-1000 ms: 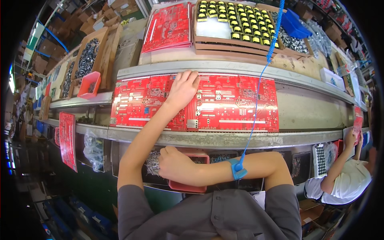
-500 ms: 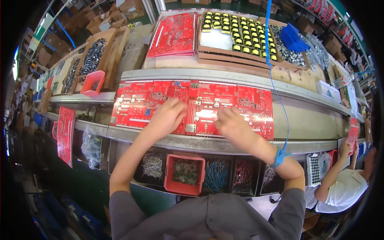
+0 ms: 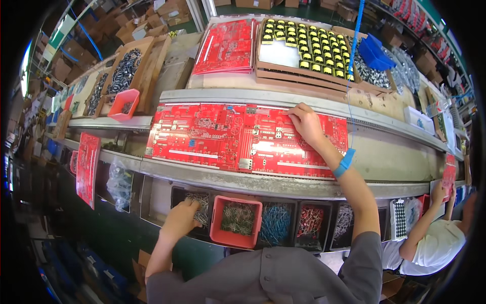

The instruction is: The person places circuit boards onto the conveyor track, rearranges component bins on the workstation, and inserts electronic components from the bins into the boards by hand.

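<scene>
Two red printed circuit boards (image 3: pixel 195 137) (image 3: pixel 273 147) lie side by side on the rail track before me. My right hand (image 3: pixel 306 124) is over the far part of the right board, its fingers bent down and pressed together; anything they pinch is too small to make out. A blue strap (image 3: pixel 345 162) circles that wrist. Lower left, my left hand (image 3: pixel 180 219) has its curled fingers in a black bin of thin silver wire-leaded components (image 3: pixel 199 206). What those fingertips hold is hidden among the leads.
Beside that bin stand a red bin (image 3: pixel 236 200) of wire-leaded parts and several black bins of blue, red and silver ones. Beyond the rail are stacked red boards (image 3: pixel 225 48) and a carton of yellow-black parts (image 3: pixel 324 50). A coiled blue cord (image 3: pixel 356 38) hangs down; a co-worker (image 3: pixel 430 248) sits right.
My left hand has left the boards and come down to the bin of silver leaded components. My right hand has moved up toward the far edge of the right board.
</scene>
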The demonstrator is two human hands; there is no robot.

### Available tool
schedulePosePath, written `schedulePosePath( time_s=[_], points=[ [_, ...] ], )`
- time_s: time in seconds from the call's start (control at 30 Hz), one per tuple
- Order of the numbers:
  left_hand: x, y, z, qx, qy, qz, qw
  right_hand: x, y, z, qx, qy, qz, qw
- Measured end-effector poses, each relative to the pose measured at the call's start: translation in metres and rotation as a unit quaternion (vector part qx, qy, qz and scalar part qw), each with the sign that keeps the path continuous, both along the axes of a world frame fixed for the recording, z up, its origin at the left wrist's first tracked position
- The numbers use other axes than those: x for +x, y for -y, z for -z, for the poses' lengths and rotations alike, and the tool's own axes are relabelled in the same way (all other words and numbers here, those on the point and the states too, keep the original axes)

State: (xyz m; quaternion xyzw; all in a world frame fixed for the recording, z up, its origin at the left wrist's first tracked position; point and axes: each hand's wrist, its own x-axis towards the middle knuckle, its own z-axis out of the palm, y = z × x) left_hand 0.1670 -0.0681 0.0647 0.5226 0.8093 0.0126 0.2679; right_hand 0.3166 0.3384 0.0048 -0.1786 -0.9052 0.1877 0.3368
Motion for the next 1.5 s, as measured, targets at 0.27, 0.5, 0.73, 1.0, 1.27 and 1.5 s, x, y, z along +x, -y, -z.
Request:
schedulePosePath(
  time_s=[0.27,0.5,0.73,1.0,1.27,1.5],
  points=[
    [0.003,0.008,0.021,0.093,-0.063,-0.028,0.993,-0.009,-0.003,0.002,0.005,-0.004,-0.016,1.0],
    [0.002,0.005,0.014,0.104,-0.065,-0.009,0.992,-0.007,-0.006,0.004,0.014,0.008,-0.014,1.0],
    [0.002,0.007,0.02,0.109,-0.073,-0.007,0.991,0.002,-0.006,0.003,0.084,0.024,-0.017,0.996],
    [-0.002,0.008,0.021,0.091,-0.086,0.017,0.992,0.017,0.005,0.001,0.153,0.067,-0.007,0.986],
    [0.003,0.012,0.013,0.1,-0.071,-0.024,0.992,0.022,0.003,-0.001,0.172,0.176,0.022,0.969],
    [0.001,0.016,0.01,0.12,-0.097,-0.021,0.988,0.024,0.008,-0.009,0.217,0.23,0.015,0.949]
  ],
)
